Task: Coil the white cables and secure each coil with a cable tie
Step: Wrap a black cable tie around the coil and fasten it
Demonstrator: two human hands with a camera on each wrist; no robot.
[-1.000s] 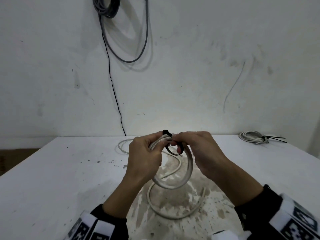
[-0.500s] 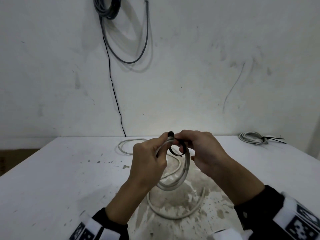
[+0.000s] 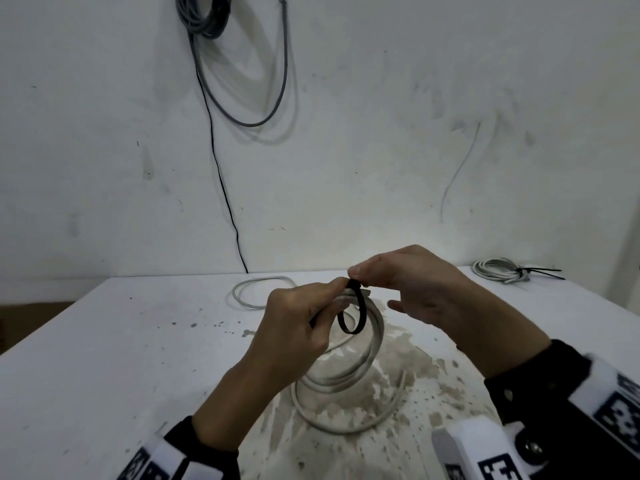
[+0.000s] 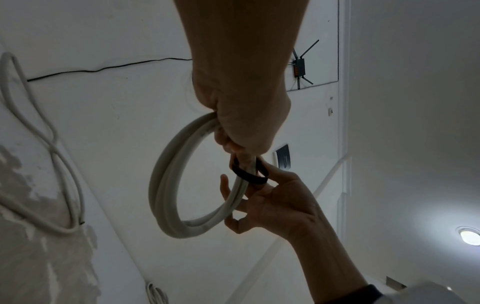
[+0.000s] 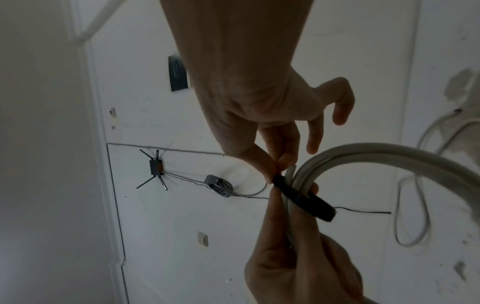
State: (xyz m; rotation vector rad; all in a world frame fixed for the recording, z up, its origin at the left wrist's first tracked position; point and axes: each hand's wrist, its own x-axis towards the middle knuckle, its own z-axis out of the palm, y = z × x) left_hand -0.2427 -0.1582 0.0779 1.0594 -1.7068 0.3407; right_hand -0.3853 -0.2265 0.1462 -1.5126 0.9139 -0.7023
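My left hand [image 3: 311,313] grips a white cable coil [image 3: 376,336] of a few turns and holds it upright above the table. A black cable tie [image 3: 360,317] forms a loose loop around the coil's strands just beyond my left fingers. My right hand [image 3: 356,273] pinches the top of the tie between thumb and forefinger, with its other fingers spread. The left wrist view shows the tie [image 4: 249,175] wrapped around the coil [image 4: 166,185]. In the right wrist view the tie [image 5: 303,198] hangs slack around the strands, right under the pinching fingertips [image 5: 275,164].
A loose white cable [image 3: 349,426] lies in curves on the stained white table [image 3: 138,341] under the hands, with another loop [image 3: 249,289] further back. A tied white coil [image 3: 495,270] sits at the back right. Grey cables [image 3: 207,15] hang on the wall.
My right hand has risen and now pinches only the top of the tie, fingers spread. The tie loop shows more fully below it. The coil has turned more edge-on.
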